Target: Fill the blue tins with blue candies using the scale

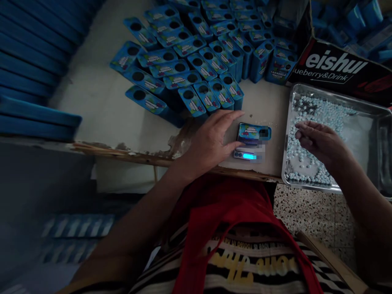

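A blue candy box (248, 131) printed "Caramelo Macizo" stands on a small digital scale (240, 155) with a lit display. My left hand (211, 139) is at the box's left side, fingers spread and thumb by its near edge; whether the thumb touches it I cannot tell. Over a metal tray (286, 163) of small pale blue and white candies (327, 112), my right hand (321, 143) is closed with thumb and fingertips together. What lies in that pinch, if anything, is too small to make out.
Several blue boxes (203, 67) with round dark holes stand grouped on the worn table (101, 81). Flat blue pieces (36, 114) are stacked at the left. Behind the tray, a black carton (333, 67) holds more blue boxes. The table's chipped front edge (122, 154) runs before me.
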Motion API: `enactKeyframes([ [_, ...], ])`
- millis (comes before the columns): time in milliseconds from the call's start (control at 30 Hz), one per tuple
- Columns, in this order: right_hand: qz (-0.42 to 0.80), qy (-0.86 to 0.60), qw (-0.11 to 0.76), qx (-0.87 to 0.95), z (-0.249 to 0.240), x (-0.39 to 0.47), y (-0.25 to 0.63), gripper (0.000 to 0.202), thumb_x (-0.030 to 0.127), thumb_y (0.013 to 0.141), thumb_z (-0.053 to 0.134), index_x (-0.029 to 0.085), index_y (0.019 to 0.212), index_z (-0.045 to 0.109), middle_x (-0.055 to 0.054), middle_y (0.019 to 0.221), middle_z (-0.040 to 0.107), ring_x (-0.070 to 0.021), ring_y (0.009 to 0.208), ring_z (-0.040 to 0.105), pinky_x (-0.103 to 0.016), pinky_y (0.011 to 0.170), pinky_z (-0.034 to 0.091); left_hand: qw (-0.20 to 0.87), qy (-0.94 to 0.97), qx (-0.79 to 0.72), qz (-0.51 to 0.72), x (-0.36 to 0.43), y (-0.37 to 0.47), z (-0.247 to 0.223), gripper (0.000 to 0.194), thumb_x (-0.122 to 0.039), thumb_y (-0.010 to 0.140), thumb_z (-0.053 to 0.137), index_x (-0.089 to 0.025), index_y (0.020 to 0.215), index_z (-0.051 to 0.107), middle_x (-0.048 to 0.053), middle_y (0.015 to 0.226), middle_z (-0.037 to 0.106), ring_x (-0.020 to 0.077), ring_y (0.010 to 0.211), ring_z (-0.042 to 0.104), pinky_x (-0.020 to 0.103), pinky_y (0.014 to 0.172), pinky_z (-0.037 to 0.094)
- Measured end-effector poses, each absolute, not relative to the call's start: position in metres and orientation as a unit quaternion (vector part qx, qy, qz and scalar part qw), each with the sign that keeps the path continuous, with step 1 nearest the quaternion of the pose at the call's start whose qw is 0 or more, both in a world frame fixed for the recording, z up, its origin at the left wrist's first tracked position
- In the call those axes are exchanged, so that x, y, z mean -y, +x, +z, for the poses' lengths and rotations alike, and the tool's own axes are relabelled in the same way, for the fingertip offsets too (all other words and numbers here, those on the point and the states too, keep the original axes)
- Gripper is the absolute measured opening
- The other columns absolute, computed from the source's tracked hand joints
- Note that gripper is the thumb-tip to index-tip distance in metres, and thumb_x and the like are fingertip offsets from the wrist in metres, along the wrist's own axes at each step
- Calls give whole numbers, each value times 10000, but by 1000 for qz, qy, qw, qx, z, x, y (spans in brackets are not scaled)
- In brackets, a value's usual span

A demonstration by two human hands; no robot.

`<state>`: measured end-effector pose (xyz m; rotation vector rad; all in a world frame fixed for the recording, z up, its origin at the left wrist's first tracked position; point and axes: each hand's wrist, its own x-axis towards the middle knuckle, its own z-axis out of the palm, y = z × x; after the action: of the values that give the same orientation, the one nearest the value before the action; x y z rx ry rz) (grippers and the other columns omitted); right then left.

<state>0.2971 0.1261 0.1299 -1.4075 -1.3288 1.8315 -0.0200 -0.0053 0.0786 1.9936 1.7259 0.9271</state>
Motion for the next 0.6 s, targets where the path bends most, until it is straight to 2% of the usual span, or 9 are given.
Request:
enactKeyframes([
  [167, 601, -454, 217, 621, 139, -111, 261, 406, 567, 900, 963, 220, 875, 753, 20, 675, 602, -104, 586, 454, -275, 513, 315, 192, 700, -594, 347, 8, -17, 65, 667, -329, 1032, 828, -255, 1646, 575, 117, 1600, 668, 321, 1502, 653, 519, 1326, 536],
  [333, 510, -404, 184, 737, 142, -108, 227, 315, 504, 926, 900, 196, 967, 843, 8, 698, 641, -138, 657, 511, -307, 603, 367, 194, 702, -582, 361, 2, -12, 59, 709, -471, 1029, 849, -256, 1645, 573, 129, 1604, 662, 330, 1490, 656, 521, 1312, 542],
  [433, 513, -423, 225, 712, 141, -114, 230, 326, 524, 934, 865, 200, 947, 832, 24, 662, 582, -132, 618, 450, -305, 580, 329, 175, 733, -565, 336, -14, 6, 62, 720, -430, 997, 892, -212, 1615, 595, 166, 1610, 651, 353, 1510, 630, 528, 1321, 524],
  [500, 527, -439, 272, 675, 138, -122, 236, 343, 549, 954, 833, 208, 945, 798, 38, 648, 527, -127, 585, 400, -299, 555, 300, 166, 765, -546, 298, -23, 20, 67, 622, -338, 1000, 887, -186, 1551, 644, 165, 1501, 716, 345, 1428, 675, 520, 1279, 553],
  [600, 472, -441, 303, 701, 130, -139, 235, 280, 491, 984, 768, 227, 1077, 779, 59, 637, 468, -142, 563, 388, -297, 556, 297, 154, 795, -527, 257, -23, 26, 81, 478, -231, 1017, 850, -176, 1464, 692, 134, 1330, 779, 321, 1305, 727, 487, 1184, 611],
])
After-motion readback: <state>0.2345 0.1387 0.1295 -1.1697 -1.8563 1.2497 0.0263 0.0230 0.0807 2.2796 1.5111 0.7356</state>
